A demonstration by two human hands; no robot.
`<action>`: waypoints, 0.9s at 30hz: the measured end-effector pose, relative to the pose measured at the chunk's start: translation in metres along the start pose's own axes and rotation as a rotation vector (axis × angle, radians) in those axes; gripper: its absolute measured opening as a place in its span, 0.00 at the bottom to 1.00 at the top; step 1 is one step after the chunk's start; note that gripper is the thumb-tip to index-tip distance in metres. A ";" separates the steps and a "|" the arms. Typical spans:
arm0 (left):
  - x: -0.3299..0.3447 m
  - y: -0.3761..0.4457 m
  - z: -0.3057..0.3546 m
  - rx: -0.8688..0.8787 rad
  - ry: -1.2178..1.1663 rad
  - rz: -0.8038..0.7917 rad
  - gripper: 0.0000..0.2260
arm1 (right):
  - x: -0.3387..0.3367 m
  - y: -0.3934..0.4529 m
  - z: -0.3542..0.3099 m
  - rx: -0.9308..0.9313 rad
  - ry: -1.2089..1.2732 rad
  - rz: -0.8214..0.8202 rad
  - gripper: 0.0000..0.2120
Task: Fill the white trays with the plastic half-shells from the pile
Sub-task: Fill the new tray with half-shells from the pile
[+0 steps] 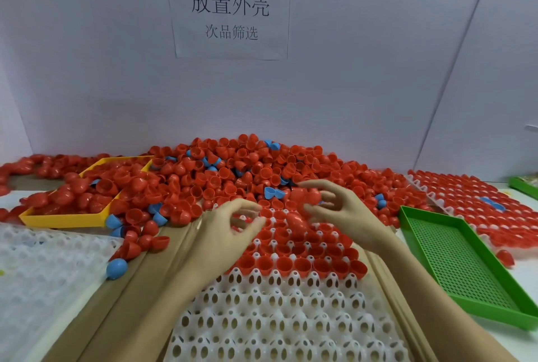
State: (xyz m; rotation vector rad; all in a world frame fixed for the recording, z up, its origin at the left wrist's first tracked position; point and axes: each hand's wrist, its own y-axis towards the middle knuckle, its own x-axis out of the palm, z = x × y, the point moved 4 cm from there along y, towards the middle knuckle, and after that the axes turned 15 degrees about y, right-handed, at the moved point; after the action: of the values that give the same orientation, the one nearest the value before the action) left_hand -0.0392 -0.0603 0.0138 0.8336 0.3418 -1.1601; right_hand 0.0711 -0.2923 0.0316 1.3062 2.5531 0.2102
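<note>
a: half-shells (313, 196) first — your right hand (340, 210) pinches a red one at the fingertips, thumb and fingers curled round it, just over the far rows of the white tray (279, 318). there's a red blur below that hand too; i can't tell whether it's another shell.

b: and my left?

a: your left hand (233, 225) hovers over the tray's filled edge with the fingers bent in; whether it holds a shell, i can't tell.

b: what might go wrong?

a: the pile (233, 169) spills right onto the tray's far edge, so a brush of your wrist could roll loose shells into cups already filled. a shell set down tilted would likely sit crooked on the white pegs. blue shells (273, 193) lie mixed in, and one sits just beside your right fingers — easy to grab by mistake.

b: and around me?

a: near rows are bare. a second white tray (43, 268) lies at your left, a yellow tray (67, 219) half buried beyond it, a green tray (454, 265) at your right, a filled tray (471, 201) past that. brown card under the tray; pale wall with a printed sign (230, 12).
</note>
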 end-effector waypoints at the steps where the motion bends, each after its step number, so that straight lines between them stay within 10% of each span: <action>1: 0.008 -0.002 0.005 -0.014 -0.104 -0.084 0.11 | 0.007 -0.009 0.000 0.014 0.056 -0.044 0.20; 8: 0.032 -0.013 0.018 -0.073 -0.338 -0.169 0.23 | 0.031 -0.024 0.000 -0.012 0.206 -0.139 0.22; 20: 0.022 -0.013 0.013 -0.272 -0.582 -0.187 0.07 | -0.003 -0.022 0.001 -0.074 0.151 0.157 0.20; 23: 0.020 -0.012 0.015 -0.305 -0.795 -0.303 0.08 | -0.027 -0.016 0.008 -0.052 0.059 0.404 0.29; 27: 0.018 -0.010 0.017 -0.360 -1.000 -0.384 0.10 | -0.039 -0.019 0.022 0.013 0.067 0.340 0.42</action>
State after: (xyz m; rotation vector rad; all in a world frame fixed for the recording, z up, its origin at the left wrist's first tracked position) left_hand -0.0445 -0.0863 0.0099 -0.1907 -0.1367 -1.6588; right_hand 0.0848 -0.3345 0.0126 1.7607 2.3706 0.3079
